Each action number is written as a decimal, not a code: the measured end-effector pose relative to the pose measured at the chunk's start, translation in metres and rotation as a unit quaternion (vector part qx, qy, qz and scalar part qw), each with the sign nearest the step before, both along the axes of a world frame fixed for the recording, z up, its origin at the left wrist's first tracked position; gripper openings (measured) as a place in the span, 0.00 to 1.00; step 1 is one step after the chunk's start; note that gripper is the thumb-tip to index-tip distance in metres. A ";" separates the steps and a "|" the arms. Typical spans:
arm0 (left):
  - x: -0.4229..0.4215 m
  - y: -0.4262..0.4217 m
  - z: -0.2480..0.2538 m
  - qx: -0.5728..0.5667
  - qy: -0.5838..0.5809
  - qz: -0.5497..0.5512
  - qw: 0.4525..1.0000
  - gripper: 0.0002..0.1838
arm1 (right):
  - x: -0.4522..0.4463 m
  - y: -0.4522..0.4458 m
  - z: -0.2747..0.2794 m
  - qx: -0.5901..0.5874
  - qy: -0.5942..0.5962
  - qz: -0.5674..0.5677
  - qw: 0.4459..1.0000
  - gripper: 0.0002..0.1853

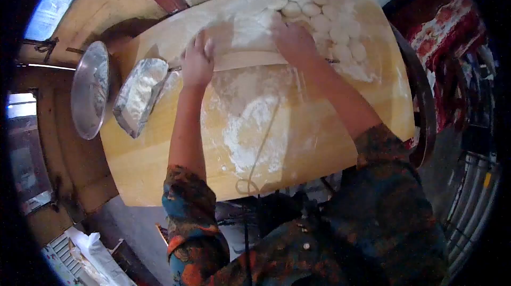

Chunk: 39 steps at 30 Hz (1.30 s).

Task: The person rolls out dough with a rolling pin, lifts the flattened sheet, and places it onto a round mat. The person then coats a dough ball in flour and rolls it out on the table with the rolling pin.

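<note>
A pale wooden rolling pin (247, 60) lies crosswise on the floured board, its thin end rods showing at both sides. My left hand (198, 62) is over the pin's left end, palm down, with fingers extended past it and somewhat apart. Over the right end is my right hand (295, 41), its fingers stretched toward a dough ball (267, 17); whether they touch it I cannot tell. Several other floured dough balls (320, 23) sit grouped at the back right. Between the hands, beyond the pin, the surface is whitish with flour; any flattened dough there is not distinct.
The wooden board (154, 163) is large, with loose flour (255, 131) near its middle. A foil-like tray of flour (137, 94) stands at its left edge, beside a tilted metal bowl (90, 91). Red patterned fabric (436, 35) is at right. A thin cord hangs in front.
</note>
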<state>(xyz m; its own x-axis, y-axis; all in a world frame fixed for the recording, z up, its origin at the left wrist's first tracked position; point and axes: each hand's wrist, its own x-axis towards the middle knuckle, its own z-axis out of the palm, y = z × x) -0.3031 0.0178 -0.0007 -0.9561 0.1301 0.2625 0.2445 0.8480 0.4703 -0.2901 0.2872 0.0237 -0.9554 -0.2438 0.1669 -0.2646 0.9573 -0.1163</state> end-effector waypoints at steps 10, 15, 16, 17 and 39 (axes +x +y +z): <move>0.157 -0.023 -0.012 -0.202 0.032 -0.014 0.979 0.28 | 0.159 0.029 -0.026 -0.026 -0.027 0.039 0.999 0.23; 0.268 -0.032 -0.011 -0.228 0.004 -0.030 0.973 0.29 | 0.242 0.027 -0.036 0.009 -0.005 0.148 0.989 0.23; 0.279 -0.033 -0.014 -0.224 0.014 -0.037 0.974 0.30 | 0.250 0.029 -0.038 -0.009 -0.012 0.179 0.984 0.23; 0.284 -0.035 -0.018 -0.227 0.019 -0.014 0.974 0.29 | 0.259 0.030 -0.041 -0.028 -0.021 0.208 0.977 0.23; 0.153 0.021 -0.004 -0.190 0.044 -0.116 0.974 0.19 | 0.186 -0.093 -0.021 -0.103 -0.069 0.016 0.992 0.24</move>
<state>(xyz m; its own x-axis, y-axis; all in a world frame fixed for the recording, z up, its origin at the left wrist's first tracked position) -0.1499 0.0387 -0.0048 -0.8654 0.4436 0.2332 0.4752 0.8741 0.1007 -0.1037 0.1945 0.0031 -0.9647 -0.2494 0.0850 -0.2633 0.9008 -0.3453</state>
